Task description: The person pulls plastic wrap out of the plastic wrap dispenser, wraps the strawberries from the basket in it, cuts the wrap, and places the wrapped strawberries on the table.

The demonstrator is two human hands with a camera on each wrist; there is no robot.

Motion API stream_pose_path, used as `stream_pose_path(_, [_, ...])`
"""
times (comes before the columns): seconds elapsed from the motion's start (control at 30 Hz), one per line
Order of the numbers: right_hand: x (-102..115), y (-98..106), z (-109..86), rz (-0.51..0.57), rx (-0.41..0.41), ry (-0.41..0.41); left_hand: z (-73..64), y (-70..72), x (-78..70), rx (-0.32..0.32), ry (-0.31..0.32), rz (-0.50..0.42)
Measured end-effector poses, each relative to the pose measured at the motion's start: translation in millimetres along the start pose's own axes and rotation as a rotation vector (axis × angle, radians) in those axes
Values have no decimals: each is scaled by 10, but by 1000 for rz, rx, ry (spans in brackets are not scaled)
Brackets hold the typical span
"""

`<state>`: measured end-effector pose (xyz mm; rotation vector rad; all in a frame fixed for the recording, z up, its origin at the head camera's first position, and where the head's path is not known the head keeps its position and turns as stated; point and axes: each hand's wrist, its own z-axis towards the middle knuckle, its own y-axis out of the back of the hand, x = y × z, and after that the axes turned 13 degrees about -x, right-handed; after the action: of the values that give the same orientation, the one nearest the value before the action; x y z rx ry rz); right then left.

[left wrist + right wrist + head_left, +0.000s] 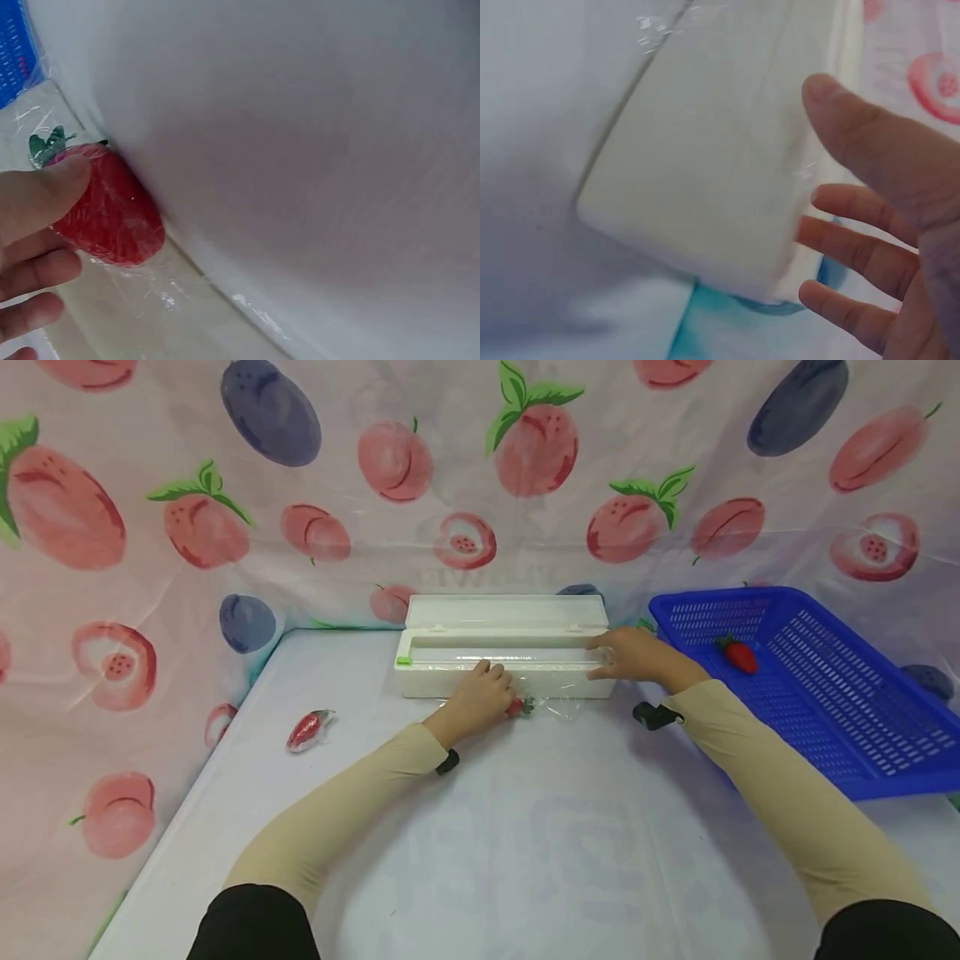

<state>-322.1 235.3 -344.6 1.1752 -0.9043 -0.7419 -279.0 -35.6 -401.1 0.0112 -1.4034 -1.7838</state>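
At the front of a white cling film dispenser (506,681), my left hand (480,700) holds a red strawberry (116,214) covered in clear film. The left wrist view shows the thumb on the berry near its green leaves, with the fingers curled behind. Loose cling film (558,706) hangs from the dispenser around the berry. My right hand (637,656) is at the dispenser's right end, thumb and fingers spread apart. In the right wrist view nothing is gripped between those fingers (855,247). The dispenser's lid (506,610) stands raised at the back, and a white roll (502,654) lies inside.
A film-wrapped strawberry (307,731) lies on the white table (525,843) at the left. To the right, a blue plastic basket (885,685) holds one unwrapped strawberry (738,655). A fruit-patterned cloth (465,460) rises behind the table.
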Motion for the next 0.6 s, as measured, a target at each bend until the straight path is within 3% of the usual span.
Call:
stream_pose_path(0.17, [153, 39, -125, -58, -125, 31, -1, 92, -36, 74, 1, -39])
stream_pose_path(0.43, [470, -68, -375, -146, -468, 316, -13, 241, -43, 135, 28, -129])
stream_pose_path(0.6, [564, -216, -416, -139, -530, 386, -43, 241, -39, 141, 20, -128])
